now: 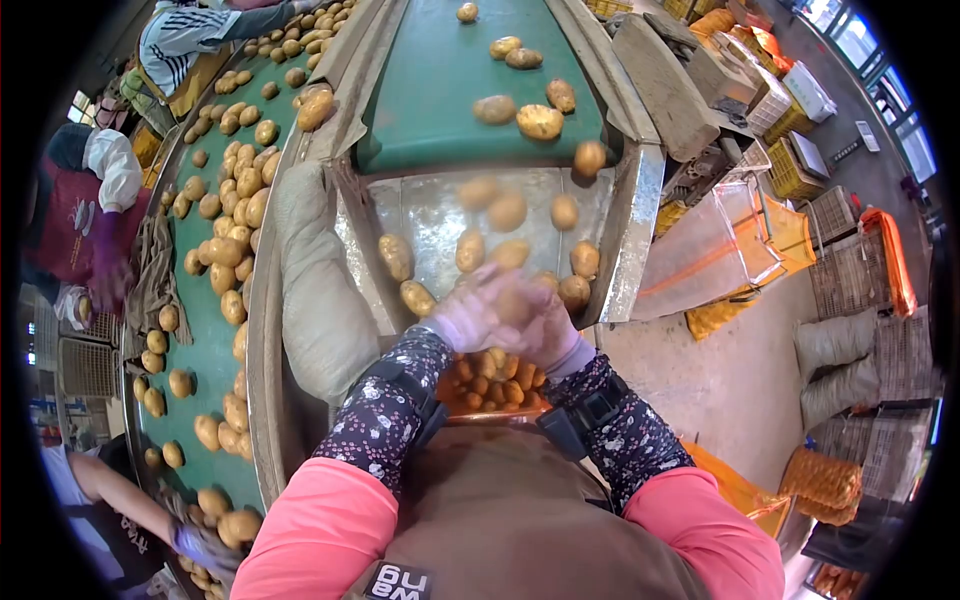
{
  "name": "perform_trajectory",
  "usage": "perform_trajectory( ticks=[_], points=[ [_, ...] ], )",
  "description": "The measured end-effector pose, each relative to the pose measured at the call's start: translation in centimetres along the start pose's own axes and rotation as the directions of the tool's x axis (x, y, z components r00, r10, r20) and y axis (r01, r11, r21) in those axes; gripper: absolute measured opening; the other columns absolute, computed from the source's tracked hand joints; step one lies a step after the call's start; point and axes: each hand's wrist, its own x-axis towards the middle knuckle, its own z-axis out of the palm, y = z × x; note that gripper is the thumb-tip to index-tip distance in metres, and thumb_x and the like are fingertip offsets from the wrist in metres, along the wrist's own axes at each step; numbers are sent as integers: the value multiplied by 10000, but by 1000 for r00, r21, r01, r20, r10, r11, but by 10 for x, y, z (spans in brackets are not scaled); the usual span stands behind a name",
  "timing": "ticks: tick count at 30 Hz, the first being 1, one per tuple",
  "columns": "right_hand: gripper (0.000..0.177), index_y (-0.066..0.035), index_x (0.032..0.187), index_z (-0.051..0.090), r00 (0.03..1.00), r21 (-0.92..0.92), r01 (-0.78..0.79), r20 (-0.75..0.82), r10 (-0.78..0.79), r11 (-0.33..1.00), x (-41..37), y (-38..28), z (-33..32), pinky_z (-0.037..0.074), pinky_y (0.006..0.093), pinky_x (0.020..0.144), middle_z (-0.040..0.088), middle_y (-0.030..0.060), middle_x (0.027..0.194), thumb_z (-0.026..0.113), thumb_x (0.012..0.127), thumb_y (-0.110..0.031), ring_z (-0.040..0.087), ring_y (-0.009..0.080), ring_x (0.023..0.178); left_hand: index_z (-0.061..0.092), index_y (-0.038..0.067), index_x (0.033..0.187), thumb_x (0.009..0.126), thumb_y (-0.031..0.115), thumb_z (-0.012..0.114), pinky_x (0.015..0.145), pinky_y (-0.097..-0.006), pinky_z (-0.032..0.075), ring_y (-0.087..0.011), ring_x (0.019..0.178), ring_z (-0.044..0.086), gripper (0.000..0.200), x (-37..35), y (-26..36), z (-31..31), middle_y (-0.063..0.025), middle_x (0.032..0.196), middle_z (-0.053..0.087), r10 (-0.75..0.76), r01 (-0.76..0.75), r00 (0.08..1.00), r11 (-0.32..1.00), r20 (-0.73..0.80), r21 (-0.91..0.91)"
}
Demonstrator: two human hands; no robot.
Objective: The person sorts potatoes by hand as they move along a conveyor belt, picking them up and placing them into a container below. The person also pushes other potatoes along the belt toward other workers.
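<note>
My left hand (468, 318) and my right hand (545, 325), both in pale gloves, are pressed together at the lower lip of a metal chute (430, 215). They are blurred and seem cupped around a potato (512, 300); which hand holds it I cannot tell. Several potatoes (508, 212) slide down the chute from a green conveyor belt (440, 70). Under my hands, an orange mesh bag (490, 380) holds potatoes.
A second green belt (205, 300) full of potatoes curves along the left. Other people stand beside it: a sleeve at top left (190, 30), a person at left (85, 200), a gloved hand at bottom left (200, 545). Filled sacks (820, 480) and crates (790, 170) sit right.
</note>
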Motion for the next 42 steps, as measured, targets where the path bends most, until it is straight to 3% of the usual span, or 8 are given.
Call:
perform_trajectory(
  ticks=[6,9,20,30,34,36,37,42],
  points=[
    [206,-69,1058,642,765,-413,-532,142,629,740,-5,20,-3,474,220,536,606,2,784,652,921,-224,574,82,639,573,213,1337,855,464,627,1188,-507,247,-265,1452,316,546,6,-19,19,-45,1491,460,305,-302,952,906,38,296],
    [224,-73,1073,653,790,-348,-455,269,552,820,-31,124,-31,497,290,740,655,59,946,678,913,-227,608,182,835,576,208,1322,854,443,630,1203,-521,205,-270,1461,302,527,4,-20,21,-34,1478,471,357,-333,934,880,-9,338],
    [171,-43,1058,660,737,-535,-507,136,662,675,9,263,-14,532,301,733,667,61,958,649,913,-133,631,161,844,587,183,1308,848,422,643,1197,-528,233,-257,1416,369,521,9,-17,14,-22,1396,541,355,-334,935,899,-23,285],
    [164,1,1060,668,723,-763,-410,62,688,500,19,93,-9,576,300,696,691,79,992,643,905,-46,672,153,799,597,207,1302,843,408,636,1179,-520,274,-259,1425,364,503,10,-18,15,-30,1439,519,365,-343,931,889,-19,305],
    [206,-38,1044,687,901,-536,-309,100,422,786,0,20,-18,537,273,650,694,64,879,645,920,-196,643,123,742,616,223,1283,852,436,615,1165,-522,296,-257,1424,366,480,10,-20,17,-27,1462,503,394,-346,919,797,7,495],
    [245,-30,1081,676,995,-823,76,25,-98,562,11,-17,-18,542,280,746,706,71,955,645,937,-227,662,143,849,633,236,1254,854,437,632,1156,-530,307,-258,1410,380,448,9,-16,11,-29,1456,505,339,-320,940,916,-40,241],
    [264,-10,1139,653,980,-951,77,17,-198,300,24,-29,-33,540,293,776,704,86,985,652,918,-157,655,145,875,635,240,1251,856,437,636,1154,-531,310,-258,1408,383,441,8,-18,17,-29,1453,506,347,-324,937,908,-44,267],
    [435,15,1246,598,875,-966,-118,-210,-436,228,65,-112,-14,511,351,910,662,169,1153,674,866,-184,645,270,1006,625,257,1255,875,433,635,1147,-536,325,-261,1400,387,419,8,-16,14,-22,1440,514,339,-307,939,897,-51,318]
  ],
)
